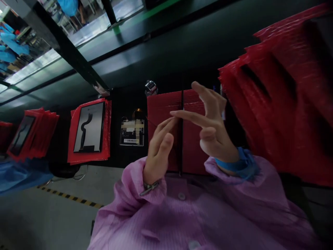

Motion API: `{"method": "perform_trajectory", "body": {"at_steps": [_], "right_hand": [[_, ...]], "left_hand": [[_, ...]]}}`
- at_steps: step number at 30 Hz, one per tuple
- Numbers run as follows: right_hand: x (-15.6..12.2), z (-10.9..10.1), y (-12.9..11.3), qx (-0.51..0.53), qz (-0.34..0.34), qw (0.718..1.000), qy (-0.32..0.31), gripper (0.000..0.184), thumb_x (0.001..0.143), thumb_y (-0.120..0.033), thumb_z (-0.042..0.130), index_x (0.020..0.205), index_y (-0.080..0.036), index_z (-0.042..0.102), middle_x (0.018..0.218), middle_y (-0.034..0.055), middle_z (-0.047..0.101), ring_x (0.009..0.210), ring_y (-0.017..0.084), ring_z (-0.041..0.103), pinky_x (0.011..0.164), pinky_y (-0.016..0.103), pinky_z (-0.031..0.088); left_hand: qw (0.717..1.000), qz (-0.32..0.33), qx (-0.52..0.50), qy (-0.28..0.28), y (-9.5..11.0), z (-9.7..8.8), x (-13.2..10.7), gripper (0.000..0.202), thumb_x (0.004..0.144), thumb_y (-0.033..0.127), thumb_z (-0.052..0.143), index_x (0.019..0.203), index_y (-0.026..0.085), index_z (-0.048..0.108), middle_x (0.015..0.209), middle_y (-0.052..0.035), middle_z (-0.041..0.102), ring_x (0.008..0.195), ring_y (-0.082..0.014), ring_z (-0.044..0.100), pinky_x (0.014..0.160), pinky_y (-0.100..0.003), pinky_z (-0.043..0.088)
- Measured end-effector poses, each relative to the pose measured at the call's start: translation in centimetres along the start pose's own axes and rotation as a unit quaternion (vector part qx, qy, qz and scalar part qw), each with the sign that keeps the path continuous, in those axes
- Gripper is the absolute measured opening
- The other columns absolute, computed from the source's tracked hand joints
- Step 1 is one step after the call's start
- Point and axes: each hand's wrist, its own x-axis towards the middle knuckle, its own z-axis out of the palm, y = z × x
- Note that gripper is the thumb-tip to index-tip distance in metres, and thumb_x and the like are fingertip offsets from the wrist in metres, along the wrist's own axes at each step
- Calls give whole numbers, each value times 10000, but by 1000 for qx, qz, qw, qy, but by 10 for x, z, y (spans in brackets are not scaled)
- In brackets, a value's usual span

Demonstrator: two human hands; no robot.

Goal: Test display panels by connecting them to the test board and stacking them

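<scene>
Both hands over two red bubble-wrap pouches, the left pouch (163, 103) and the right pouch (191, 152), side by side with a dark gap between, reaching the counter's (117, 156) near edge. Left hand (158, 149): fingers straight, close together, thumb apart, holding nothing. Right hand (217, 130): fingers spread, index pointing across to the left fingertips, others bent, nothing held; index and left fingertips meet or nearly, can't tell which. Chrome tally clicker (151, 88) toward the far edge, just beside the left pouch's far corner. Taped circuit board (132, 132) with barcode label left of that pouch. Farther left, display panel (90, 128) with black flex cable atop a red pouch stack (107, 139). Big red bubble-wrap pile (283, 104) at right, up to the near edge.
</scene>
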Motion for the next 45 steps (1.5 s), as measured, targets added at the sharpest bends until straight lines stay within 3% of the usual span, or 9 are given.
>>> {"method": "perform_trajectory", "body": {"at_steps": [4,7,15,22,26,31,36,40,45], "right_hand": [[-6,-3,1,-2,11,1000,3,642,1051,-661,120,1453,-486,589,1717,-92,243,1541,371,318,1231,691,295],[-7,-4,-1,-4,17,1000,-4,599,1052,-648,108,1507,-557,487,1720,-137,212,1542,364,320,1224,690,310],[-8,-4,1,-27,7,1000,1,627,1055,-643,106,1487,-499,536,1713,-97,242,1512,384,362,1201,683,352],[-6,-9,-5,-39,46,998,-26,712,1018,-715,122,1414,-430,641,1667,5,315,1492,419,359,1210,701,318],[-6,-21,-19,-10,70,997,-17,587,1042,-682,319,1408,-366,653,1304,129,563,1243,328,562,1078,591,501],[-25,-58,-35,8,264,963,-50,450,979,-581,567,1382,-388,616,1020,66,665,739,204,643,598,382,577],[-41,-83,-44,-49,416,905,74,396,857,-490,695,1249,-447,664,1023,49,686,882,287,707,635,448,576],[-39,-67,-31,50,442,889,112,354,838,-344,674,1186,-392,629,1006,39,686,973,304,709,722,451,565],[-46,-13,25,213,430,874,77,467,778,-267,641,1231,-293,530,958,35,704,799,234,701,611,366,547]], "left_hand": [[953,0,282,114,-29,-31,-29,277,1066,317,457,1120,181,692,1136,-125,662,1098,-244,633,1008,-427,527],[880,-57,465,80,-56,-43,-49,315,1032,311,510,1244,138,668,1249,-195,587,1137,-307,568,1003,-501,509],[844,-80,531,21,-66,-42,-59,393,1036,292,496,1389,235,660,1379,-185,514,1236,-320,513,1069,-521,485],[842,-69,534,11,-72,-45,-59,426,1034,342,496,1418,244,652,1401,-218,550,1208,-375,555,1024,-600,491],[870,-57,488,30,-68,-46,-62,438,1055,314,423,1434,184,600,1472,-230,547,1325,-372,535,1110,-639,429],[915,59,382,-121,-64,-50,-67,493,1058,337,446,1519,163,465,1579,-188,525,1560,-303,373,1297,-621,203],[907,88,373,-176,-68,-51,-65,481,1049,320,493,1498,149,506,1576,-184,537,1548,-285,415,1288,-551,312],[915,99,352,-168,-70,-51,-62,503,1054,283,483,1545,177,467,1596,-172,517,1546,-266,418,1261,-499,389],[945,56,282,-154,-72,-53,-61,605,1075,198,371,1659,197,216,1598,-178,513,1535,-214,435,1261,-467,405]]}}
